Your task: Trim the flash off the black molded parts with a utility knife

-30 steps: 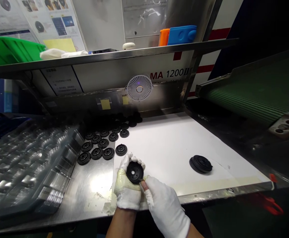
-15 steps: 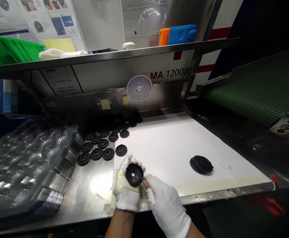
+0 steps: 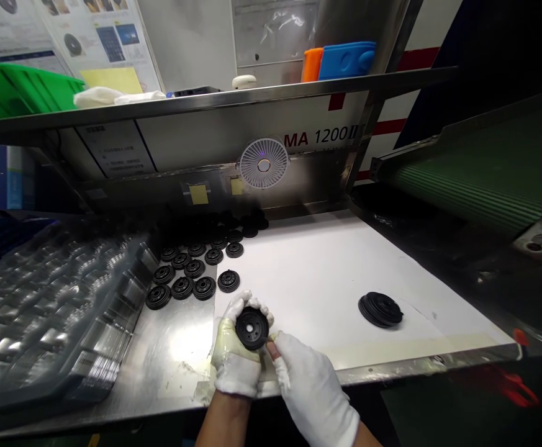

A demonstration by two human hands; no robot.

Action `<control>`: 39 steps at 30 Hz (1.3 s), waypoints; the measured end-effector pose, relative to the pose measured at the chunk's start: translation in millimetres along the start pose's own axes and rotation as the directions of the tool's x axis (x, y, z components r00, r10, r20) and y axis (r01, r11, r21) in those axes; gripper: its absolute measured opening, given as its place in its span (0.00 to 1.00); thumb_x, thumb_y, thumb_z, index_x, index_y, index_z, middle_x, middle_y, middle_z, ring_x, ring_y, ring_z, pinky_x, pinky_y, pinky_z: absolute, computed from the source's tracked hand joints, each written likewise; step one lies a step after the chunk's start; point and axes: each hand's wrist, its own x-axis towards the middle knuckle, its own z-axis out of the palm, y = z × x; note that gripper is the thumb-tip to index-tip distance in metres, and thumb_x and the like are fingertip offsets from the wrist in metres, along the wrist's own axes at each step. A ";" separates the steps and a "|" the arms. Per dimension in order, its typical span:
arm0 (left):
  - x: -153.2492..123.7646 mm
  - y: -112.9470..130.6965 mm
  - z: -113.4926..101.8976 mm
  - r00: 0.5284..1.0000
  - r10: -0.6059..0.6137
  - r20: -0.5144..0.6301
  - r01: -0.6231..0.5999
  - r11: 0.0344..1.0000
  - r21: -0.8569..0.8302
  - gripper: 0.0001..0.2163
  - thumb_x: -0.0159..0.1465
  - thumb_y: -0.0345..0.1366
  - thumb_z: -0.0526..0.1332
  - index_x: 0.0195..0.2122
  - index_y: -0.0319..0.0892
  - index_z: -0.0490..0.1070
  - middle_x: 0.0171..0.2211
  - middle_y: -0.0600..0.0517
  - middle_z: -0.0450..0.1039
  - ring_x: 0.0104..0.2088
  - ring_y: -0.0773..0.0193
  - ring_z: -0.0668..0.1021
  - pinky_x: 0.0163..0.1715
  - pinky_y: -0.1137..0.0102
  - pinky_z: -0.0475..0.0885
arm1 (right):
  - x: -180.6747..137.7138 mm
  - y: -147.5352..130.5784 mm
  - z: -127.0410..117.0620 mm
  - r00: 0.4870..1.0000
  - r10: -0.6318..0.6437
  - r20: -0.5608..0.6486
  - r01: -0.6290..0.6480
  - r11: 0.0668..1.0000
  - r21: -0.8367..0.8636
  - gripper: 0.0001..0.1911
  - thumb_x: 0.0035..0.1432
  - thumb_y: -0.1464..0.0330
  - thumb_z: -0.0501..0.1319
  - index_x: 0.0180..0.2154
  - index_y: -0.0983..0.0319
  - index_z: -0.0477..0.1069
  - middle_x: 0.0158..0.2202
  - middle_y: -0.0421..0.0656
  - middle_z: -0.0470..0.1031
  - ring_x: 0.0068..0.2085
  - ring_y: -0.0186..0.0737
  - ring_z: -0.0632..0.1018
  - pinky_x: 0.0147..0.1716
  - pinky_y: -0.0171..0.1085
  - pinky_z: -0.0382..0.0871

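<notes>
My left hand [image 3: 236, 360], in a stained white glove, is closed around a black round disc part [image 3: 251, 328] with a centre hole, held face up above the table's front edge. My right hand [image 3: 310, 388], in a white glove, is closed in a pinch at the disc's lower right rim; whatever it pinches is too small to make out. Several more black disc parts [image 3: 191, 273] lie in rows on the steel table [image 3: 172, 347] just behind my left hand. A short stack of black discs [image 3: 380, 309] rests on the white sheet [image 3: 326, 273] to the right.
A stack of clear plastic blister trays [image 3: 51, 316] fills the left of the table. A small white fan [image 3: 264, 162] hangs under a steel shelf [image 3: 215, 102] carrying a green bin [image 3: 17, 90] and blue and orange items. A green conveyor belt [image 3: 485, 167] runs at the right.
The hands and the disc stay in almost the same place; the disc has turned slightly in my left hand's fingers. The view has shifted a little.
</notes>
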 end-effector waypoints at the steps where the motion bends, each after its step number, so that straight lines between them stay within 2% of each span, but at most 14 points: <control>1: 0.8 -0.6 -0.4 1.000 0.010 0.002 -0.010 1.000 -0.011 0.04 0.53 0.29 0.60 0.31 0.40 0.68 0.23 0.53 0.67 0.25 0.67 0.72 0.28 0.70 0.70 | -0.1 -0.6 -0.3 1.000 -0.007 0.001 0.007 1.000 0.003 0.10 0.61 0.68 0.46 0.29 0.57 0.63 0.24 0.38 0.70 0.24 0.38 0.70 0.23 0.36 0.55; 6: 2.9 -2.4 -1.8 0.999 0.010 0.050 -0.008 1.000 -0.025 0.03 0.54 0.29 0.61 0.30 0.40 0.68 0.24 0.53 0.67 0.26 0.67 0.72 0.28 0.71 0.70 | 1.2 -0.8 -1.9 0.999 -0.016 -0.029 0.016 1.000 -0.001 0.11 0.62 0.67 0.46 0.31 0.57 0.63 0.26 0.38 0.70 0.25 0.37 0.70 0.23 0.36 0.55; 10: 5.1 -5.2 -1.3 0.997 0.076 0.012 -0.075 0.996 -0.057 0.04 0.53 0.27 0.60 0.31 0.40 0.69 0.23 0.54 0.67 0.25 0.69 0.72 0.30 0.72 0.71 | -0.2 -5.9 2.4 0.999 -0.013 -0.029 0.014 1.000 0.023 0.12 0.62 0.66 0.45 0.28 0.57 0.62 0.23 0.38 0.69 0.23 0.37 0.69 0.22 0.35 0.55; 13: 3.6 -4.4 -2.5 0.994 0.105 0.015 -0.104 0.992 -0.067 0.07 0.54 0.28 0.60 0.35 0.41 0.70 0.26 0.53 0.69 0.29 0.67 0.74 0.35 0.70 0.71 | 0.1 -8.3 4.2 1.000 -0.025 -0.012 0.025 0.999 0.022 0.12 0.62 0.65 0.45 0.28 0.57 0.62 0.23 0.37 0.69 0.23 0.37 0.70 0.22 0.36 0.55; 16: -0.6 1.3 -6.6 0.996 -0.026 0.086 0.023 0.999 0.034 0.13 0.54 0.30 0.58 0.42 0.40 0.69 0.35 0.46 0.72 0.37 0.57 0.75 0.37 0.61 0.71 | 1.4 -3.9 1.2 0.999 -0.033 -0.002 0.033 0.999 0.010 0.11 0.62 0.67 0.46 0.29 0.57 0.63 0.25 0.37 0.69 0.25 0.38 0.70 0.23 0.36 0.56; 18: -2.0 4.7 -9.5 0.988 -0.112 0.106 0.105 0.992 0.075 0.14 0.53 0.31 0.57 0.42 0.39 0.69 0.34 0.44 0.72 0.35 0.55 0.76 0.34 0.59 0.72 | 1.9 0.8 -2.0 0.999 -0.033 -0.006 0.033 0.999 0.003 0.11 0.62 0.67 0.46 0.30 0.57 0.63 0.25 0.38 0.70 0.25 0.38 0.71 0.24 0.36 0.56; 21: 1.0 4.3 -10.5 0.995 -0.080 0.065 0.079 0.997 0.010 0.09 0.53 0.28 0.58 0.36 0.39 0.70 0.26 0.49 0.71 0.28 0.63 0.75 0.32 0.65 0.72 | 1.0 4.6 -4.0 1.000 -0.023 -0.007 0.023 0.999 -0.027 0.11 0.62 0.67 0.45 0.30 0.57 0.63 0.25 0.38 0.69 0.24 0.38 0.70 0.23 0.36 0.55; 25: 7.4 -2.8 -5.7 0.998 -0.061 0.008 0.062 0.995 -0.084 0.03 0.53 0.27 0.60 0.28 0.39 0.69 0.23 0.54 0.68 0.25 0.69 0.73 0.30 0.71 0.71 | -2.3 -0.1 0.1 0.999 -0.031 -0.010 0.030 0.999 -0.035 0.12 0.62 0.67 0.45 0.30 0.58 0.63 0.24 0.38 0.69 0.25 0.38 0.70 0.24 0.36 0.55; 27: 7.0 -4.9 -3.7 1.000 0.002 0.004 -0.002 0.995 -0.100 0.04 0.53 0.26 0.60 0.29 0.40 0.69 0.23 0.55 0.68 0.25 0.70 0.73 0.32 0.71 0.71 | -3.3 -3.3 1.7 0.999 -0.036 -0.011 0.036 0.999 -0.028 0.12 0.62 0.66 0.45 0.28 0.58 0.62 0.23 0.38 0.69 0.24 0.38 0.70 0.23 0.36 0.54; 29: 3.8 -4.8 -3.3 0.999 0.041 0.021 -0.040 0.997 -0.071 0.08 0.53 0.26 0.60 0.34 0.40 0.70 0.27 0.53 0.70 0.29 0.67 0.74 0.36 0.67 0.72 | -3.0 -4.1 0.9 0.999 -0.038 -0.001 0.038 0.999 -0.020 0.12 0.62 0.66 0.45 0.28 0.57 0.61 0.23 0.37 0.69 0.24 0.37 0.69 0.23 0.36 0.54; 32: -1.9 -2.4 -4.7 0.997 -0.058 0.059 0.057 0.998 0.030 0.13 0.53 0.29 0.59 0.41 0.39 0.69 0.35 0.45 0.72 0.37 0.56 0.75 0.37 0.59 0.72 | -1.5 0.4 -3.5 1.000 -0.021 0.007 0.021 1.000 -0.012 0.11 0.62 0.67 0.46 0.29 0.57 0.62 0.25 0.37 0.69 0.25 0.38 0.70 0.24 0.37 0.55; 34: -2.9 -1.8 -5.1 0.992 -0.109 0.058 0.107 0.993 0.041 0.11 0.53 0.30 0.59 0.39 0.38 0.70 0.32 0.45 0.72 0.34 0.57 0.76 0.33 0.61 0.72 | -1.3 4.6 -5.7 1.000 -0.006 0.006 0.006 1.000 0.000 0.10 0.62 0.67 0.46 0.30 0.57 0.62 0.25 0.38 0.69 0.26 0.38 0.70 0.25 0.37 0.55; 36: -0.9 -3.3 -3.9 0.994 -0.098 0.048 0.099 0.995 -0.017 0.06 0.53 0.28 0.59 0.33 0.38 0.70 0.25 0.50 0.70 0.28 0.63 0.74 0.29 0.67 0.72 | -2.6 6.6 -5.6 1.000 -0.001 0.000 0.001 1.000 0.001 0.11 0.62 0.67 0.45 0.31 0.57 0.63 0.26 0.38 0.69 0.26 0.39 0.70 0.25 0.37 0.55; 39: 3.1 -7.9 0.5 0.997 -0.070 0.010 0.071 0.992 -0.105 0.01 0.54 0.28 0.60 0.27 0.39 0.68 0.22 0.54 0.67 0.24 0.69 0.72 0.28 0.72 0.71 | -6.6 3.1 -1.7 0.999 -0.028 -0.023 0.027 0.999 -0.017 0.12 0.62 0.66 0.44 0.29 0.57 0.62 0.24 0.38 0.69 0.23 0.38 0.69 0.23 0.37 0.53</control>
